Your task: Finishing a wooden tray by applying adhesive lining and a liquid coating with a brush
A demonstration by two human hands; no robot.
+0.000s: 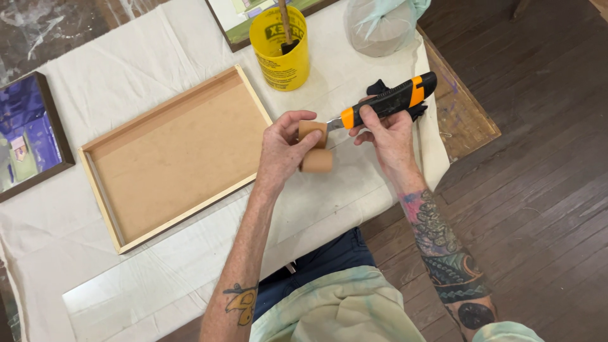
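Observation:
My left hand (283, 149) grips a roll of brown paper tape (315, 147) above the cloth-covered table (158, 38); a flap of tape stands up from the roll. My right hand (387, 136) holds a black and orange utility knife (387, 101), its short blade tip touching the raised flap of tape. Both hands hover over the table's near right corner.
A shallow wooden frame with a brown backing board (174, 155) lies face down left of my hands. A yellow cup (280, 47) with a stick stands behind it. A framed picture (28, 133) lies at the far left, a cloth-wrapped bundle (383, 25) at the back right. Dark wood floor (538, 158) to the right.

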